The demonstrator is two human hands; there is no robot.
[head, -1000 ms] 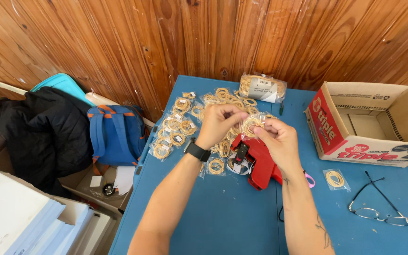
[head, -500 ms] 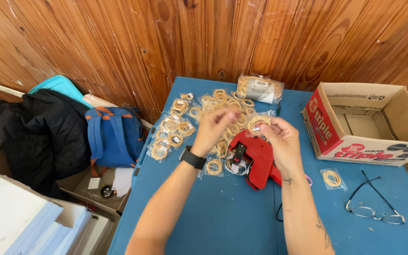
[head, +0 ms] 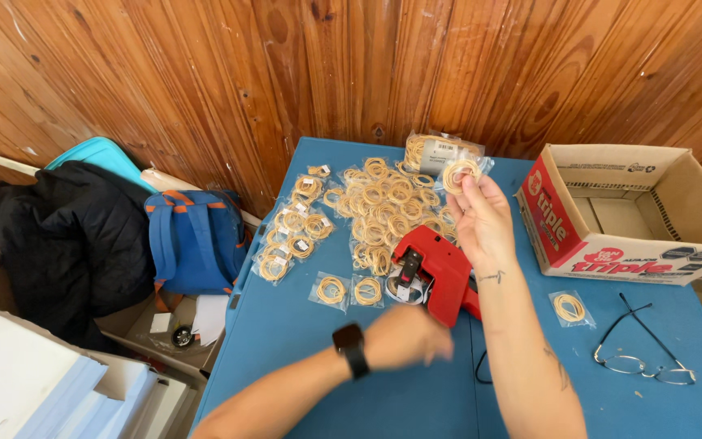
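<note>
Hands are working apart: the right hand (head: pixel 481 223) is pinching a small clear bag of rubber bands (head: pixel 458 173) up above the bench (head: pixel 302 382), while the blurred left hand (head: pixel 406 337), grip unclear, is hovering beside the red tagging gun (head: pixel 440 272), seemingly mid-labelling.

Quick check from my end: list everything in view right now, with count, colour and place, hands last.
Rubber band packets: many, clear with tan bands, spread over far table.
Lone packet: one, right, near glasses.
Large bag of bands: one, far edge.
Price labeller: one, red, table middle.
Cardboard box: one, open, right.
Glasses: one, right front.
Table: blue.
Backpack: blue, left of table.
Jacket: black, far left.
Left hand: blurred, above table, smartwatch on wrist.
Right hand: raised, grip on held packet.
</note>
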